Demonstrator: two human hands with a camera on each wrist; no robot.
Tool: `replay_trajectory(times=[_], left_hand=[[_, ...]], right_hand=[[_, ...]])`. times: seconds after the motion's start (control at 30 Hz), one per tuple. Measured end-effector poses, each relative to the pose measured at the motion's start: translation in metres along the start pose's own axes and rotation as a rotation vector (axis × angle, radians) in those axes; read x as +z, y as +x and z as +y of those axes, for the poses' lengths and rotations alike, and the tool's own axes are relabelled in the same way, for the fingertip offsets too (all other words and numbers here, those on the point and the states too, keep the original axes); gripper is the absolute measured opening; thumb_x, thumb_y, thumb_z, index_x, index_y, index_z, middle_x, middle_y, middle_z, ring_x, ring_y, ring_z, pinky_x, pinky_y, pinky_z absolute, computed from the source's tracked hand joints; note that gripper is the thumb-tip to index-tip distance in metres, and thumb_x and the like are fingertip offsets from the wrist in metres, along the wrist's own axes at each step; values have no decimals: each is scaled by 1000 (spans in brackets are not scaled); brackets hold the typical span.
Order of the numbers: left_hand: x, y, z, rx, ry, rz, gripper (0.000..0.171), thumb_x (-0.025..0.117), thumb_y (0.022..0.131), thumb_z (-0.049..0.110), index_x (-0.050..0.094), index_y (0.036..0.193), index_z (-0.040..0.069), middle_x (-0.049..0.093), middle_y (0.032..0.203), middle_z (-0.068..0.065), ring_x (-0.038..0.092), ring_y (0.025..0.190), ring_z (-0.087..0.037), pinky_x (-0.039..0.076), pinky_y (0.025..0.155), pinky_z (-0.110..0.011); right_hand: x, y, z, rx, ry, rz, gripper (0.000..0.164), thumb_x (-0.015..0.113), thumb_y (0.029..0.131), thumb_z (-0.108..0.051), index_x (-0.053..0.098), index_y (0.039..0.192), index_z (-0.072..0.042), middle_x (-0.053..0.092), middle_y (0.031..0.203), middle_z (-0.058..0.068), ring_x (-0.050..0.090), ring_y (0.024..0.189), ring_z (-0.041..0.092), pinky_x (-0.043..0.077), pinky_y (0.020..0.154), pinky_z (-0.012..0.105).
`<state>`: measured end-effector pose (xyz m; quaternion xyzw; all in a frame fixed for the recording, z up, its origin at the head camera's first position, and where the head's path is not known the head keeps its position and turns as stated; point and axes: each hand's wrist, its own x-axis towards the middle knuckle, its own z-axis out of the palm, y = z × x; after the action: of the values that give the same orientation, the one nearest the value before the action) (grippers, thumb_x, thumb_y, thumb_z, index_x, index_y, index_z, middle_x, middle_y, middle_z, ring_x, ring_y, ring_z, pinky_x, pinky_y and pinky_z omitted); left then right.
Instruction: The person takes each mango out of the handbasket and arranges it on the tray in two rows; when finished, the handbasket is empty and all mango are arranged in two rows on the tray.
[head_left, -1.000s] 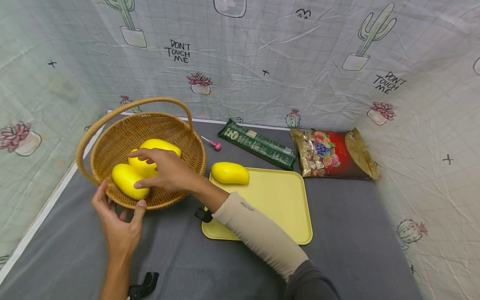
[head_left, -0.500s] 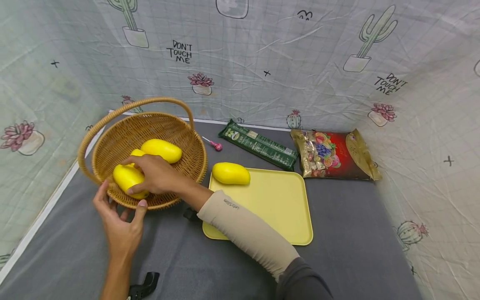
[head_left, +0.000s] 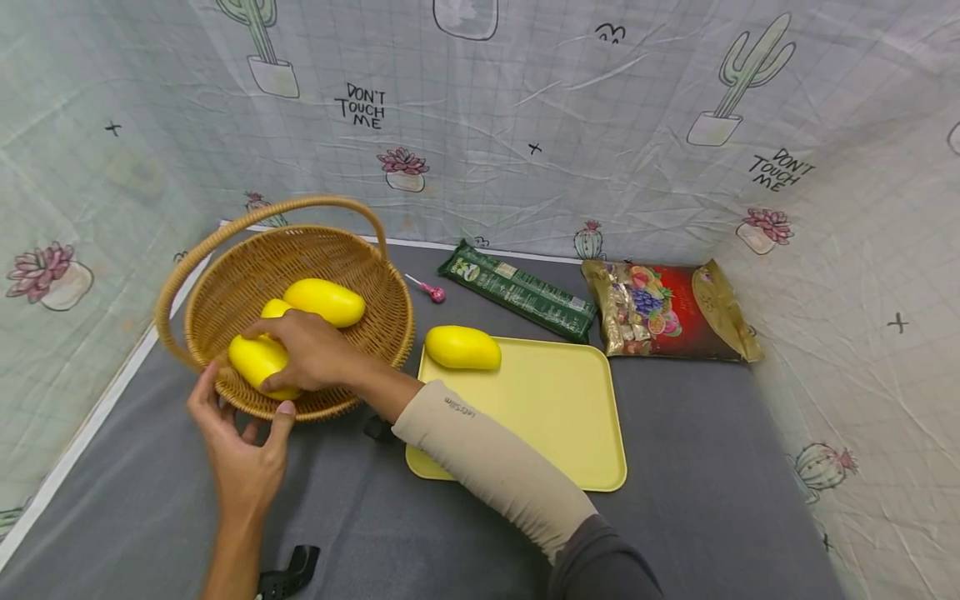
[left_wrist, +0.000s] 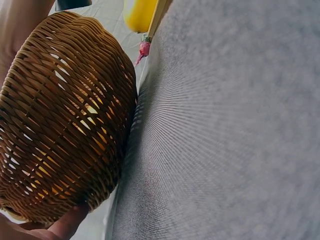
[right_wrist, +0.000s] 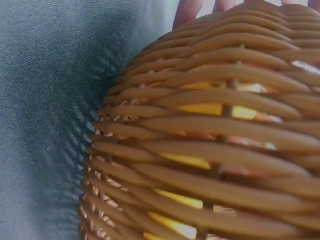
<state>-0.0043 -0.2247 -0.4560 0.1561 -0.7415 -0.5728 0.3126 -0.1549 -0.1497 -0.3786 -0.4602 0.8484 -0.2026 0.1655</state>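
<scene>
A wicker basket point(head_left: 375, 267) with an arched handle stands at the left of the head view, with several yellow mangoes inside. My left hand point(head_left: 243, 454) grips its near left rim, thumb at the front and fingers at the side. My right hand point(head_left: 311, 350) reaches into the basket and holds the nearest mango point(head_left: 253, 358), thumb on the near side and fingers over the far side. Behind it lies another mango point(head_left: 326, 302), and one more is partly covered by the hand. Both wrist views show the basket's woven wall point(left_wrist: 65, 110) close up, yellow showing through its gaps.
A yellow tray point(head_left: 547, 417) right of the basket bears one mango point(head_left: 462, 347) at its far left corner. Behind lie a pink lollipop point(head_left: 432, 292), a long green packet point(head_left: 517, 287) and a red and gold candy bag point(head_left: 671, 308). A printed cloth backdrop point(head_left: 480, 108) encloses the table.
My right hand has moved down and left onto the nearest mango and closed its fingers around it. The left hand stays on the basket rim.
</scene>
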Motion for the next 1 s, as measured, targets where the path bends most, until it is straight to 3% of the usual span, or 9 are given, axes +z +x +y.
replay_trajectory(times=[0.23, 0.53, 0.77, 1.0], left_hand=[[1, 0, 1, 2, -8, 6, 92, 74, 91, 4, 24, 166, 26, 29, 169, -3, 42, 148, -23, 46, 97, -24], [2, 1, 2, -8, 12, 2, 93, 74, 92, 5, 23, 166, 27, 29, 170, -3, 42, 148, -24, 47, 99, -28], [2, 0, 3, -19, 25, -6, 94, 75, 93, 6, 21, 167, 27, 26, 171, 0, 40, 149, -27, 47, 106, -39], [2, 1, 2, -10, 12, -3, 94, 75, 93, 4, 22, 167, 27, 27, 171, -2, 42, 147, -27, 47, 104, -34]], right_hand=[[-8, -11, 3, -23, 59, -23, 73, 86, 91, -36, 55, 156, -30, 65, 140, -14, 56, 106, 2, 40, 87, 14], [-20, -37, 8, -42, 102, 66, 73, 85, 92, -31, 53, 158, -32, 59, 150, -10, 53, 126, 5, 40, 93, 14], [-32, -59, 16, -74, 201, 147, 73, 86, 92, -24, 54, 158, -27, 59, 148, -1, 57, 121, 9, 43, 91, 13], [-45, -81, 23, -96, 224, 231, 73, 87, 90, -22, 57, 156, -25, 59, 148, 2, 57, 123, 11, 44, 88, 12]])
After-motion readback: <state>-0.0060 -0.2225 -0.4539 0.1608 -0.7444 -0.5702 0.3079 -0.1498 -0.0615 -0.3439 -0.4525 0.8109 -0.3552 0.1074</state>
